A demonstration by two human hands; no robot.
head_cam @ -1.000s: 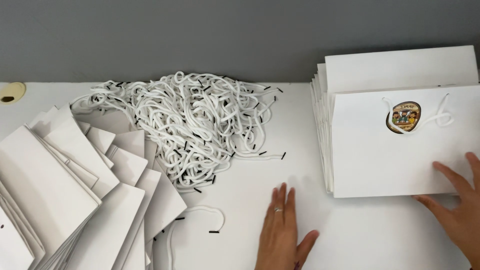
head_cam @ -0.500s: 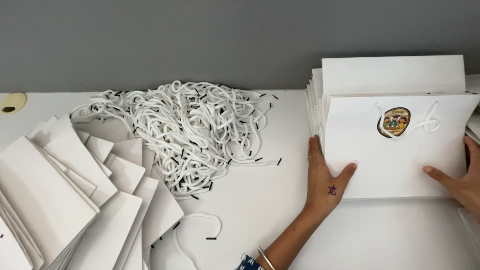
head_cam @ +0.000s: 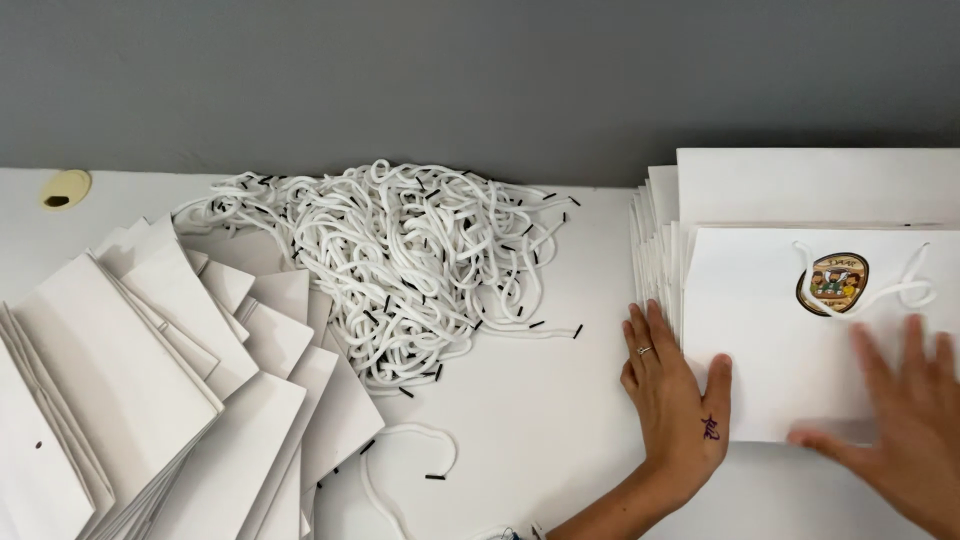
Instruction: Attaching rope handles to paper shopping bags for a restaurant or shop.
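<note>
Nearest the camera, at the lower right corner of the stack of finished white paper bags (head_cam: 800,190), the right hand (head_cam: 900,420) lies flat on the top bag (head_cam: 770,340), blurred, its fingers (head_cam: 872,352) spread apart and stretched over the paper, gripping nothing. Just left of it, the left hand (head_cam: 675,405) presses palm-down against the stack's left edge: fingers held close together and straight, a ring (head_cam: 645,350) on one of them, the thumb (head_cam: 717,382) set apart and resting on the top bag's lower left part. A small dark mark shows on the back of this hand. On the top bag, toward its upper right, sits a round coloured sticker (head_cam: 833,283) with a white cord handle (head_cam: 905,285) looped around it. Left of the stack, across bare white table (head_cam: 540,420), lies a loose single cord (head_cam: 410,460), and beyond it a tangled heap of white cords with black tips (head_cam: 400,260). Farther left, flat white bags (head_cam: 150,400) fan out in an overlapping pile. Behind the stack rises a grey wall (head_cam: 480,80).
</note>
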